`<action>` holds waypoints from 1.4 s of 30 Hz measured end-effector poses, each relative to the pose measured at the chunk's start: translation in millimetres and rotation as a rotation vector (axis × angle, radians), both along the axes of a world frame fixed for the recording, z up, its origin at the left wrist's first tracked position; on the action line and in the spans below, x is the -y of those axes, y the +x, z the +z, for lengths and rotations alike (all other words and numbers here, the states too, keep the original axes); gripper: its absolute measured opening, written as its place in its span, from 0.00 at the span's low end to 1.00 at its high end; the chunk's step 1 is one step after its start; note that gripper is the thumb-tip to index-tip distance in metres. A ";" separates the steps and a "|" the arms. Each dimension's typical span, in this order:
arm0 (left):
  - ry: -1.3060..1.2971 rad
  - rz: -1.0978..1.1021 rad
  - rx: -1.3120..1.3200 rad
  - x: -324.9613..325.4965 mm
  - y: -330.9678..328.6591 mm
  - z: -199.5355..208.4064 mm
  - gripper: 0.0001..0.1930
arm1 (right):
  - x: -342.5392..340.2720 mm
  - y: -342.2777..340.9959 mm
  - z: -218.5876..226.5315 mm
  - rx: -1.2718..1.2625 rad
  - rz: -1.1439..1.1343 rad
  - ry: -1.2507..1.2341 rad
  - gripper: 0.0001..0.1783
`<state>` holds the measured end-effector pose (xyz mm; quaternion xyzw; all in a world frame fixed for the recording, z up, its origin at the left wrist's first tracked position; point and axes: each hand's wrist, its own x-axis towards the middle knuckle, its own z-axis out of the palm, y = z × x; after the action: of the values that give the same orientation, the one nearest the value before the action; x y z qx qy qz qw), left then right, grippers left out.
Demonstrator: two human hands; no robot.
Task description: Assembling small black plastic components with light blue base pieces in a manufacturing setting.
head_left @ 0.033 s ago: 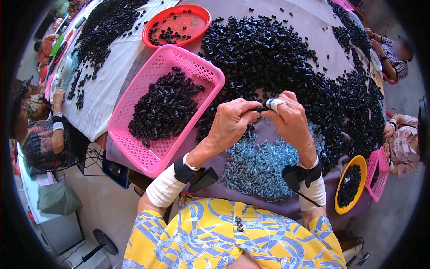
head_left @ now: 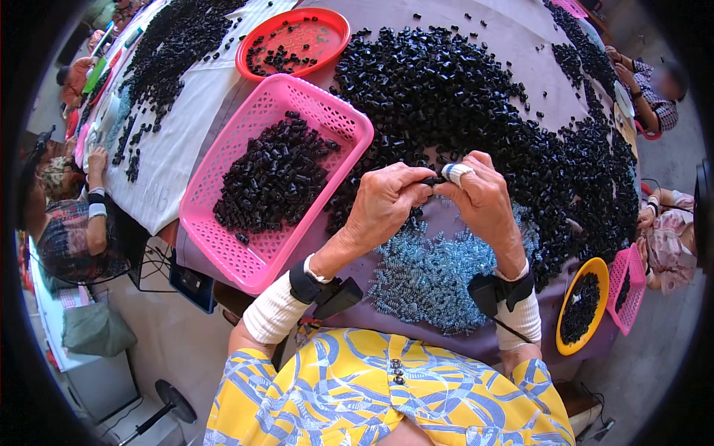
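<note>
Above the near side of the table, my left hand (head_left: 385,199) and my right hand (head_left: 482,197) meet fingertip to fingertip. A small black plastic piece (head_left: 431,181) is pinched between them; its far end is hidden by my right fingers. White tape with dark stripes wraps one finger of my right hand. Below my hands lies a pile of small pale-blue coil springs (head_left: 428,279). Just beyond them spreads a large heap of loose black plastic pieces (head_left: 435,93). Left of my left hand, a pink perforated basket (head_left: 256,275) holds a mound of black pieces (head_left: 271,175).
A red round tray (head_left: 320,52) with scattered black pieces stands behind the basket. At the right edge are a yellow bowl (head_left: 601,297) and a smaller pink basket (head_left: 629,301). Other people sit around the table, one at left (head_left: 74,234), others at right (head_left: 647,97).
</note>
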<state>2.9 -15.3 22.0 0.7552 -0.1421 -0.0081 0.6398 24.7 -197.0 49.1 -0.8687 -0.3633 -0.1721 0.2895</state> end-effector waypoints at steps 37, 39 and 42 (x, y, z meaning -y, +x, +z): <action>0.100 0.112 0.246 6.5 0.4 -7.2 0.10 | 1.3 8.4 -9.2 -0.105 0.059 -0.128 0.05; 0.178 0.095 0.230 6.2 4.4 -9.0 0.12 | 0.6 8.7 -5.6 -0.103 0.059 -0.128 0.05; -0.085 0.073 -0.068 9.7 3.4 -10.8 0.11 | -5.2 7.1 -3.4 0.022 -0.004 -0.126 0.05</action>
<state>6.3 -25.0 11.3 0.7312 -0.0930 -0.0044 0.6758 31.8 -191.8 45.8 -0.8840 -0.3749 -0.1591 0.2297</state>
